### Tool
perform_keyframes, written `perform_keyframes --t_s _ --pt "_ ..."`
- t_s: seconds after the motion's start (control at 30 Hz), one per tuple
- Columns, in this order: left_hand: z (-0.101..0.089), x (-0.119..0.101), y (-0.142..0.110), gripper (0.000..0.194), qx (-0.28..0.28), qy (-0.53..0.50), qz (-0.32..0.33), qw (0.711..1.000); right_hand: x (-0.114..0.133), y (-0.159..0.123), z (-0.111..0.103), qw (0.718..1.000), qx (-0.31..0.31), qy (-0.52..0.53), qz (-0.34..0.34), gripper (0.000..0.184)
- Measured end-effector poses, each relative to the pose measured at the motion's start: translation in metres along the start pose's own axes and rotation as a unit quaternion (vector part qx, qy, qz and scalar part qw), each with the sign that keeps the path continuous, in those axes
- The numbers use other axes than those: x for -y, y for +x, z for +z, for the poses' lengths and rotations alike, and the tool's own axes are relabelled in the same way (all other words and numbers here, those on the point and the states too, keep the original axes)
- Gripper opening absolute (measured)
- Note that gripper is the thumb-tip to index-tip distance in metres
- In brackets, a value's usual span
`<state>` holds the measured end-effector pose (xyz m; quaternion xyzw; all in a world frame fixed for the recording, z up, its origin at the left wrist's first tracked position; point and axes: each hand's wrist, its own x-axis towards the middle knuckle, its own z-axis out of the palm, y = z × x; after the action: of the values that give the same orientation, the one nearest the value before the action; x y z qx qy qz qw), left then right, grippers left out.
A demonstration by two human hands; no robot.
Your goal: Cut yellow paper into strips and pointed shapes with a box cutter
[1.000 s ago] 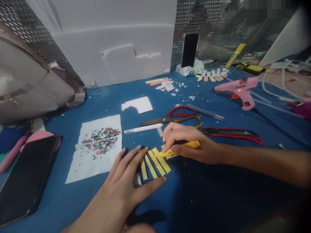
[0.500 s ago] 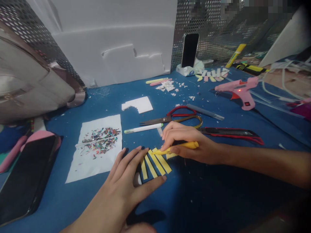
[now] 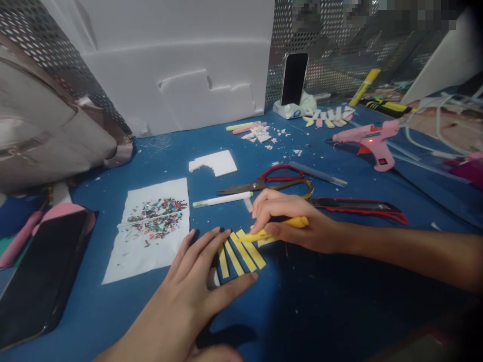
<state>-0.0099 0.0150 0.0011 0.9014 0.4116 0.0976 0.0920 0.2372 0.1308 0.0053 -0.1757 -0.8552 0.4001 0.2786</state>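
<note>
Several yellow strips (image 3: 245, 254) lie fanned out on the blue tabletop (image 3: 320, 301). My left hand (image 3: 192, 271) rests open beside them, fingers spread, with the index fingertip at their upper ends and the thumb along their lower ends. Part of a white piece (image 3: 213, 277) shows in the gap between thumb and index finger. In a pen grip, my right hand (image 3: 290, 221) holds a yellow marker (image 3: 290, 224), its tip down at the upper part of the strips. Another yellow piece (image 3: 267, 241) is partly hidden beneath the right hand.
Scissors (image 3: 245, 188), a white pen (image 3: 222, 199) and a red-and-black cutter (image 3: 354, 204) lie beyond my right hand. White paper with glittery bits (image 3: 116, 261) and a phone (image 3: 41, 276) are left. A pink glue gun (image 3: 377, 143) with a lit red light sits right.
The yellow marker's tip has shifted slightly down and right along the strips. My left hand has stayed in place.
</note>
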Motion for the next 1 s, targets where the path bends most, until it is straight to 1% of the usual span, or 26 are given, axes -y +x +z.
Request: perform_keyframes --t_s 0.07,0.2,0.33,0.47,0.57,0.73,0.87,1.0 --pt "-0.0007 -0.001 0.0004 0.071 -0.005 -0.009 0.001 1.0 0.0003 -0.0001 0.0002 1.0 0.0 0.012 -0.007 0.025" --pt "-0.0009 -0.0016 0.0009 0.072 -0.002 -0.017 -0.007 1.0 0.0006 0.0003 0.0001 1.0 -0.004 -0.009 0.001 0.023" --pt "-0.0015 -0.0009 0.0008 0.073 0.006 -0.025 -0.009 1.0 -0.0011 -0.0002 0.0001 1.0 -0.002 0.01 -0.004 0.027" --pt "-0.0024 -0.0007 0.0002 0.073 0.009 -0.022 -0.007 1.0 -0.0021 -0.0015 0.0 1.0 -0.008 -0.003 -0.004 0.022" --pt "-0.0027 -0.0009 0.0001 0.075 0.011 -0.015 -0.006 1.0 -0.0016 -0.002 -0.0005 1.0 0.0 0.009 0.002 0.025" --pt "-0.0014 -0.0004 -0.0003 0.074 0.005 -0.014 -0.006 1.0 -0.002 -0.0016 -0.0009 1.0 -0.01 -0.005 0.0 0.024" --pt "-0.0002 0.0 -0.0004 0.075 -0.006 -0.017 -0.008 1.0 -0.0032 -0.0017 -0.0012 1.0 0.005 0.014 0.002 0.028" --pt "-0.0004 -0.0001 0.0001 0.072 0.0 -0.022 -0.004 1.0 -0.0044 -0.0025 -0.0013 1.0 -0.002 0.015 0.004 0.028"
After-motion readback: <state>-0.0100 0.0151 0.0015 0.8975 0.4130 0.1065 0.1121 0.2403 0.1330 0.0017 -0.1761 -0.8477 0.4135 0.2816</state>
